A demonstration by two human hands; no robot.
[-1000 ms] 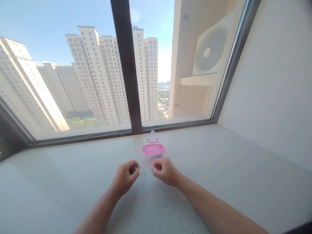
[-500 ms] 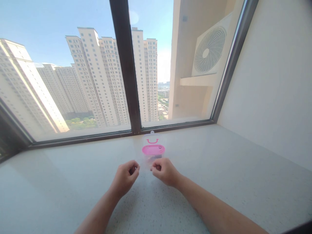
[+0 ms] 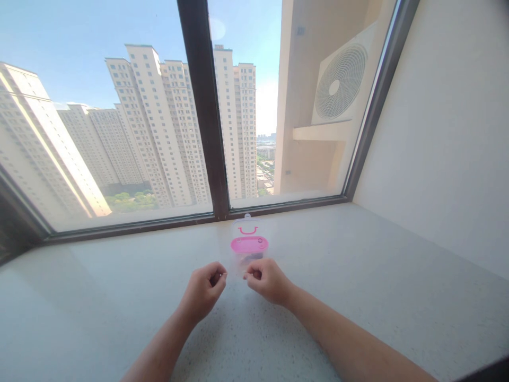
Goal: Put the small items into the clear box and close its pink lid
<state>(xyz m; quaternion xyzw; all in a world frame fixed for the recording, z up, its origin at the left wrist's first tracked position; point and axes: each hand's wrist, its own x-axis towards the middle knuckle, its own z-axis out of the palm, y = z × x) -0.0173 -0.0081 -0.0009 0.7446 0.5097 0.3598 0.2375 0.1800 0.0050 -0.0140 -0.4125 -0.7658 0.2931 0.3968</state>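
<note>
My left hand [image 3: 205,291] is closed in a pinch, thumb against forefinger, left of a small plastic box. Whatever it may hold is too small to make out. Facing it across a narrow gap, my right hand [image 3: 267,280] pinches in the same way, its fingertips just in front of the box; anything between them is too fine to name. The clear plastic box [image 3: 242,260] has a pink inner tray [image 3: 248,244] at its top and dark contents inside. Its clear lid [image 3: 247,222] stands raised at the back, with a pink handle. The right hand hides part of the box's front.
The box stands on a pale speckled windowsill [image 3: 119,297]. Behind it runs a dark window frame [image 3: 218,159], with tall buildings and an air-conditioner unit [image 3: 341,80] outside the glass. A white wall [image 3: 445,138] borders the right side.
</note>
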